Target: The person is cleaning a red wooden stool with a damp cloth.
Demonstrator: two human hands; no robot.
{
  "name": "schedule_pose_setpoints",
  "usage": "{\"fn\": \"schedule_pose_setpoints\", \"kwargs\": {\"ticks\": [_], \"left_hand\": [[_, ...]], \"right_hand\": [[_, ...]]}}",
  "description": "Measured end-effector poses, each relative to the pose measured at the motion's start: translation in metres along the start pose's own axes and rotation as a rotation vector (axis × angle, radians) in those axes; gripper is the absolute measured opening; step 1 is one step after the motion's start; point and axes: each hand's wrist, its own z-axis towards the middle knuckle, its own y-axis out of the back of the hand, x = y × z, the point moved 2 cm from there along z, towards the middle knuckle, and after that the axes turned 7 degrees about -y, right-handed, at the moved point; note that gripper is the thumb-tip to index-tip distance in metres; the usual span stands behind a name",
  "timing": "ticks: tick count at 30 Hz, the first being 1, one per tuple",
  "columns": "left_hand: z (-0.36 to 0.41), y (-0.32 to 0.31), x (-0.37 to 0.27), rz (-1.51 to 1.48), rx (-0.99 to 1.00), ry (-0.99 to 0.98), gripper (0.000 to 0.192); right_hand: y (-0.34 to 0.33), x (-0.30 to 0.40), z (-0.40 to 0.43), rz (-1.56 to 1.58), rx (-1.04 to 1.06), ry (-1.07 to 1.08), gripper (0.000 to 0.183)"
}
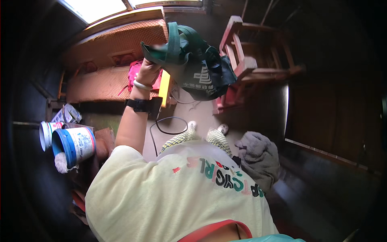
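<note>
My left hand (pixel 150 72) is raised in front of me, shut on the edge of a dark green fabric bag (pixel 193 69). The bag hangs to the right of the hand. It has wide green handles and bears white writing and a logo. A pale bangle (pixel 142 86) and a black strap (pixel 140 105) with a cable sit on that wrist and forearm. My right hand is out of view. A grey plush cloth (pixel 260 157) hangs bunched at my right side, and what holds it cannot be seen.
A bench with a woven mat (pixel 96 80) stands ahead on the left, with a pink bag (pixel 136 72) on it. Wooden stools (pixel 246 65) are stacked ahead on the right. Blue and white buckets (pixel 74 146) stand at left. A black cable (pixel 172 118) loops above the floor.
</note>
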Motion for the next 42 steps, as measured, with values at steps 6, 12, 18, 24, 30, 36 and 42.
{"fn": "schedule_pose_setpoints", "kwargs": {"ticks": [6,12,18,24,30,36,42], "left_hand": [[-0.032,-0.024,-0.027,-0.11,0.16,0.082,0.041],[-0.106,-0.046,-0.075,-0.017,0.232,0.109,0.048],[-0.291,-0.058,-0.124,0.064,0.122,-0.032,0.041],[-0.51,-0.099,-0.182,0.931,-0.176,0.054,0.024],[-0.736,-0.132,-0.266,1.131,-0.857,0.029,0.018],[-0.932,-0.152,-0.308,1.35,-1.502,-0.016,0.021],[-1.099,-0.177,-0.351,1.408,-1.833,-0.101,0.026]], "right_hand": [[0.013,-0.019,-0.069,-0.352,-0.166,0.097,0.034],[-0.04,0.0,-0.16,-0.886,-0.1,0.291,0.048],[-0.037,-0.075,-0.182,-1.148,0.242,0.469,0.052],[-0.043,-0.151,-0.225,-1.331,0.568,0.36,0.042],[-0.104,-0.236,-0.278,-1.539,1.061,0.543,0.039],[-0.146,-0.326,-0.366,-1.714,1.295,0.657,0.036],[-0.16,-0.433,-0.419,-1.782,1.376,0.703,0.04]]}}
